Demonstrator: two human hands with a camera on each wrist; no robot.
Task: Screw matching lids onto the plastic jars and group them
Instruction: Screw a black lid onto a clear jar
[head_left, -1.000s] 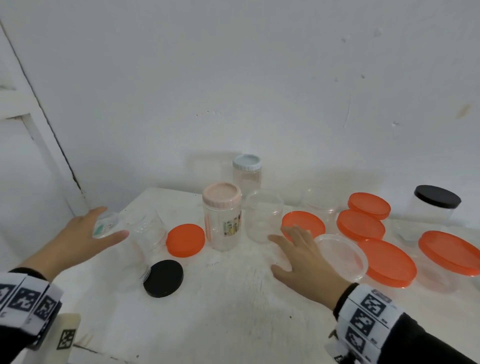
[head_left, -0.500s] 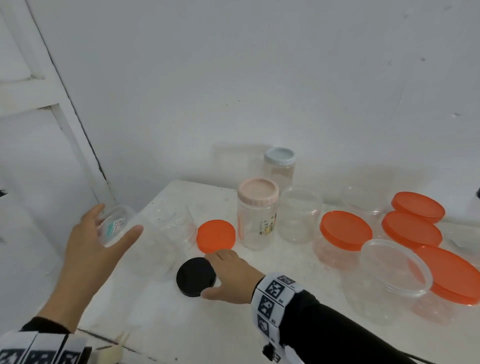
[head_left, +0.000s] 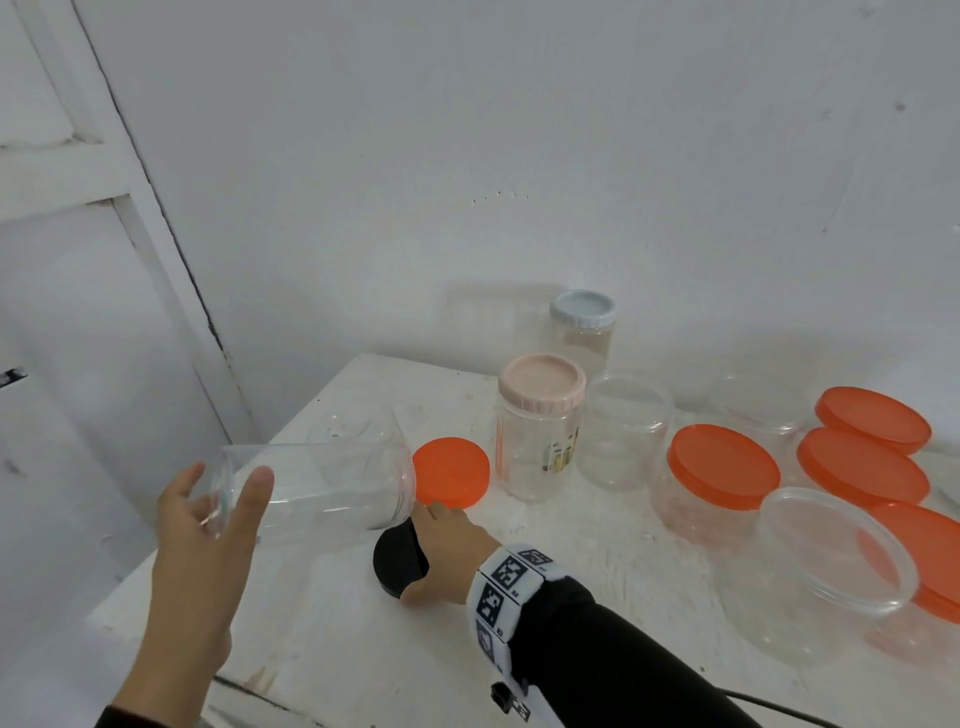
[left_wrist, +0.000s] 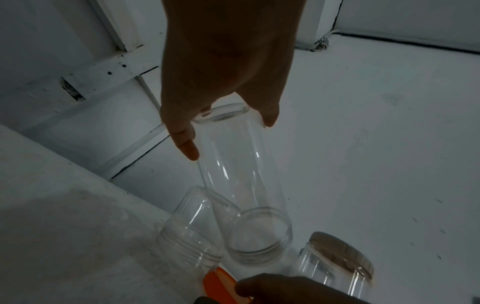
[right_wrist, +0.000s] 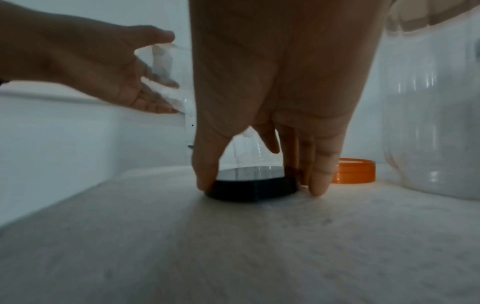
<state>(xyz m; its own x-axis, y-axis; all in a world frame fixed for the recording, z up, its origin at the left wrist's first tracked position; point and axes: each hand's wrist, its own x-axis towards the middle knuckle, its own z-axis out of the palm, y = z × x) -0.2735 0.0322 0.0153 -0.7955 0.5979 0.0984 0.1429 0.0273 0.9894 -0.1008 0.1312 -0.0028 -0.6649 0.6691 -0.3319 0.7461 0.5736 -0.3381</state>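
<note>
Black lid (head_left: 397, 565) — right-hand (head_left: 453, 556) grip

A round black plastic lid (head_left: 396, 561) lies under the right hand (head_left: 451, 558); beyond its fingers lies a small round orange plastic lid (head_left: 451, 472). The left hand (head_left: 200, 551) grips a colourless clear plastic jar (head_left: 317, 491).

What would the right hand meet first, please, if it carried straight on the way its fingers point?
The right hand pinches the black lid, fingers pointing toward the wall. Straight ahead lies the small orange lid, likely first; the tilted clear jar in the left hand hangs just beside, depth unclear.
</note>
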